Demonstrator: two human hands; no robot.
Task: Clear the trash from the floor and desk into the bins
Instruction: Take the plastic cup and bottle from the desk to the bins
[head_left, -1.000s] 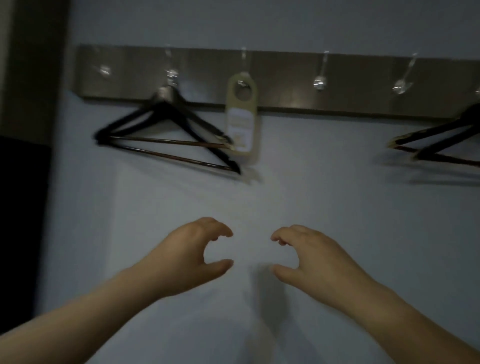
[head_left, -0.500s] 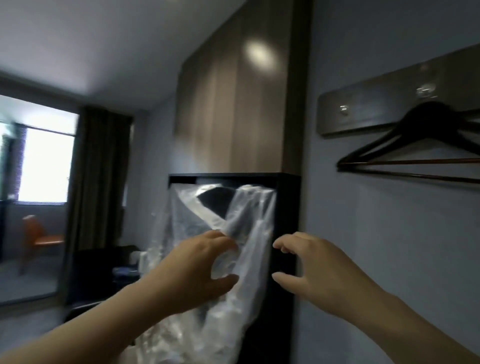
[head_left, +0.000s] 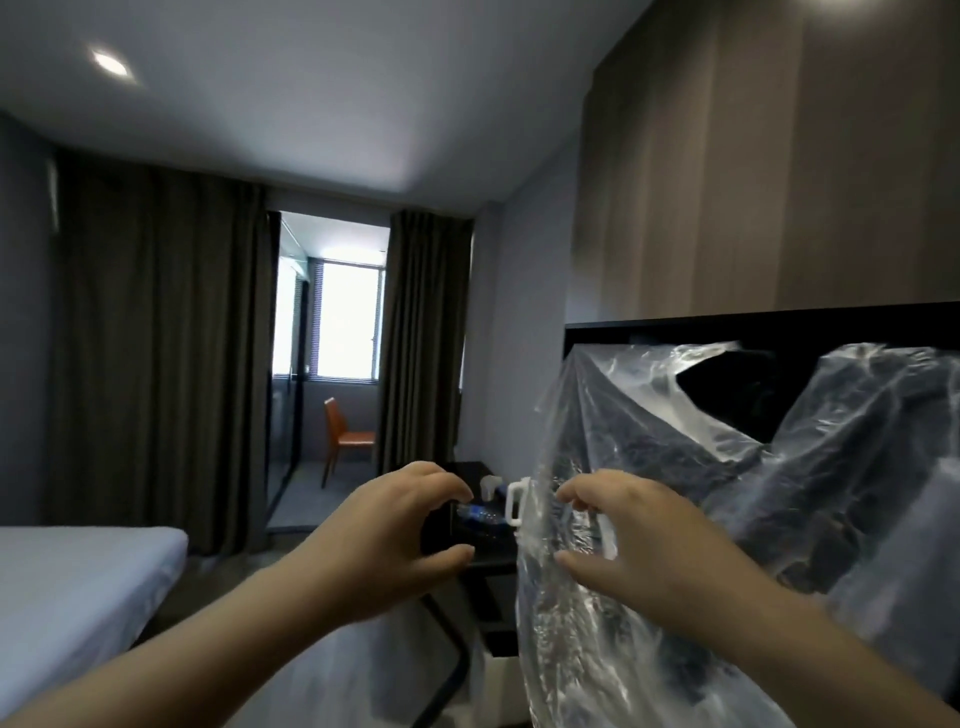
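Both hands are raised side by side at chest height. The left hand (head_left: 395, 540) has a slack, empty grip, the fingers bent into a C and well apart from the thumb. The right hand (head_left: 634, 545) makes the same hollow grip in front of a clear plastic bag (head_left: 639, 431) that hangs at the right; whether it touches the film is unclear. Between the 2 hands, farther off, a plastic bottle (head_left: 478, 514) with a blue label lies on a dark surface (head_left: 488, 553), just beside a white handled object (head_left: 513, 501). A bed (head_left: 78, 571) sits at the left, and an orange chair (head_left: 345, 441) stands by the window.
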